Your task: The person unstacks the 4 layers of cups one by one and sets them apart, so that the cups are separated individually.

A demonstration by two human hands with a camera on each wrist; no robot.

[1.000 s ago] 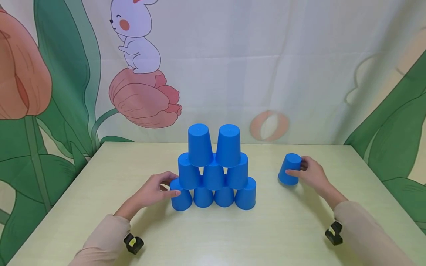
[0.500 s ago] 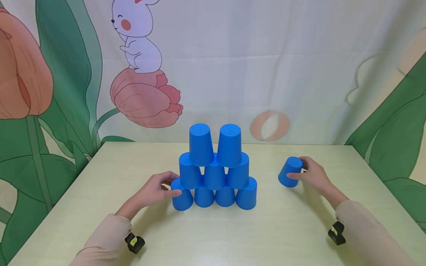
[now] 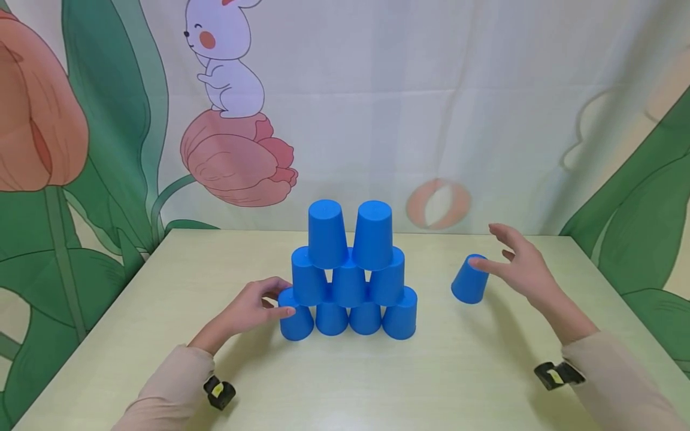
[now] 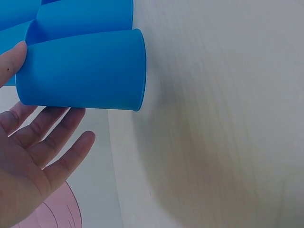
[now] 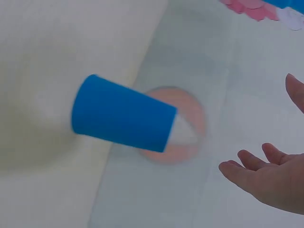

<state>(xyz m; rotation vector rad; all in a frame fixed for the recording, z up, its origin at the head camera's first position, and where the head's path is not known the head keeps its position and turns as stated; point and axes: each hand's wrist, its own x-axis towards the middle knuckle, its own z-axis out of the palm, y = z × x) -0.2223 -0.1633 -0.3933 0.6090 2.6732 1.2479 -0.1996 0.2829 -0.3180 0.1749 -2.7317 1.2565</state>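
Observation:
A pyramid of upside-down blue cups stands on the table: two on top, three in the middle row [image 3: 347,286], several along the bottom. My left hand [image 3: 248,314] holds the bottom row's leftmost cup [image 3: 296,323], thumb on the near side and fingers behind. The left wrist view shows the thumb at the narrow end of this cup [image 4: 85,71], fingertips along its opposite side. To the right, a single blue cup [image 3: 468,284] stands upside down on the table. My right hand [image 3: 525,269] is just above and right of it, fingers spread, apart from the cup [image 5: 123,114] in the right wrist view.
The pale wooden table [image 3: 356,383] ends at a hanging cloth [image 3: 512,120] printed with a rabbit, tulips and leaves. Small black cameras [image 3: 220,393] sit at both wrists. Table surface lies between the pyramid and the single cup.
My right hand has let go of the single cup and lifted up and to the right, its fingers spreading. The left hand and the pyramid have stayed in place.

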